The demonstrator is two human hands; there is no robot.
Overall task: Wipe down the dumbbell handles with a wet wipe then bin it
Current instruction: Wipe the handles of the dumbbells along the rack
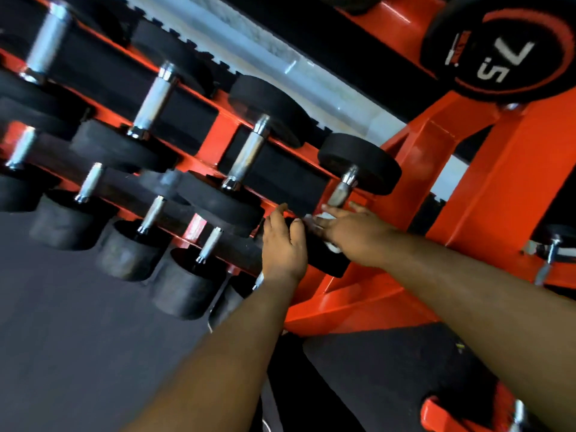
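Black rubber dumbbells with chrome handles lie in rows on an orange rack (pixel 486 194). My right hand (pixel 352 232) holds a white wet wipe (pixel 324 218) against the near end of the rightmost dumbbell's chrome handle (pixel 341 190). The wipe shows above and below my fingers. My left hand (pixel 285 241) rests with spread fingers on that dumbbell's near black head (pixel 324 257), just left of the wipe. The neighbouring chrome handle (pixel 246 154) stands uncovered to the left.
Several more dumbbells fill the rack's two tiers to the left, such as one chrome handle (pixel 154 101). A large black weight marked 7.5 (pixel 505 48) sits at the upper right. Dark rubber flooring (pixel 78 338) lies below the rack. No bin is in view.
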